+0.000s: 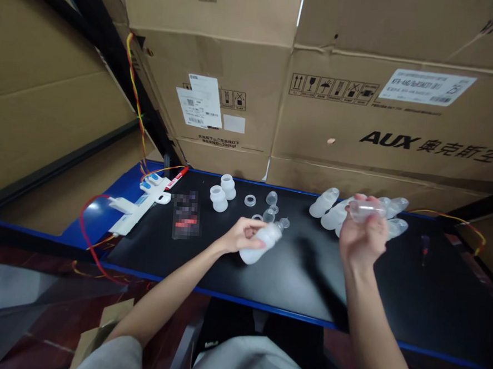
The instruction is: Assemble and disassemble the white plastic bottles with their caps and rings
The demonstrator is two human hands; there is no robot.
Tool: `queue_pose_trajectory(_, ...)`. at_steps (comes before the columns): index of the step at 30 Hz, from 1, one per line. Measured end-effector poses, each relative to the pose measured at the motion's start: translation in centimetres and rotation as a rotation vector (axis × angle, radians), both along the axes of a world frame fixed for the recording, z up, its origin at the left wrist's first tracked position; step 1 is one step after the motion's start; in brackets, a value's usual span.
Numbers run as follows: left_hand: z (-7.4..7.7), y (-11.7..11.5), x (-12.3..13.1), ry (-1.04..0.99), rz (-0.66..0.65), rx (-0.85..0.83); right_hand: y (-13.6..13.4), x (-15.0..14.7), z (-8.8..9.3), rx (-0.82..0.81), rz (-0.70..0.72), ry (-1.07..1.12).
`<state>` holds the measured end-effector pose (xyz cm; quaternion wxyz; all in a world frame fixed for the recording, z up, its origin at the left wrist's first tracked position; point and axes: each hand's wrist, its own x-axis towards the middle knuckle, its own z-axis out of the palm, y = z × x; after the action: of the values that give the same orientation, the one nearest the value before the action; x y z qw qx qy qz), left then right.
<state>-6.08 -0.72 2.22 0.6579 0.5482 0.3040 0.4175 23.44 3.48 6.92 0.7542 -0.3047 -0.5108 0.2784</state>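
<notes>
My left hand is closed around a translucent white baby bottle, tilted so that its top points up and to the right. A collar and nipple seem to sit on that top. Raised at the right, my right hand grips a clear plastic bottle cap, slightly blurred. Behind the left hand lie a white collar ring and several clear nipples. Two open-necked white bottles stand further left. Several capped bottles lie in a group behind my right hand, which partly hides them.
A white power strip with a red cable and a red marker occupy the left of the black table mat. A small dark pen-like object lies at the right. Large cardboard panels wall off the back.
</notes>
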Motion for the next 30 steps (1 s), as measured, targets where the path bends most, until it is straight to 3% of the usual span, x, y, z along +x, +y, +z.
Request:
queue_pose_trajectory(2, -0.4, 0.8, -0.5, -0.152, 0.089, -0.043, 0.6, 0.6, -0.9, -0.083, -0.005, -0.208)
queue_pose_trajectory(6, -0.3, 1.9, -0.5, -0.340, 0.233, -0.086, 0.2, -0.7, -4.7, -0.237, 0.143, -0.646)
queue_pose_trajectory(9, -0.2, 1.9, -0.5, -0.337, 0.238, -0.145, -0.2, -1.6, -6.7, -0.224, 0.197, -0.896)
queue_pose_trajectory(12, -0.2, 1.5, -0.7, -0.225, 0.252, -0.125, -0.5, -1.9, -7.0, -0.133, 0.218, -1.079)
queue_pose_trajectory(15, 0.1, 0.8, -0.8, 0.055, 0.318, 0.081, -1.4, -2.4, -6.3, -0.042, 0.096, -1.139)
queue_pose_trajectory(18, 0.8, -0.3, -0.3, 0.427, 0.368, 0.441, -2.8, -3.3, -5.3, 0.004, -0.011, -1.044)
queue_pose_trajectory(23, 0.5, -2.0, 1.9, 0.922, 0.354, 0.934, -4.6, -4.9, -4.4, -0.042, 0.169, -1.044)
queue_pose_trajectory(26, -0.3, -2.2, 2.6, 1.001, 0.416, 1.055, -5.1, -5.2, -4.2, -0.148, 0.225, -1.108)
queue_pose_trajectory(30, -0.7, -2.1, 2.4, 0.975, 0.483, 1.133, -5.4, -5.3, -4.0, -0.272, 0.462, -0.886)
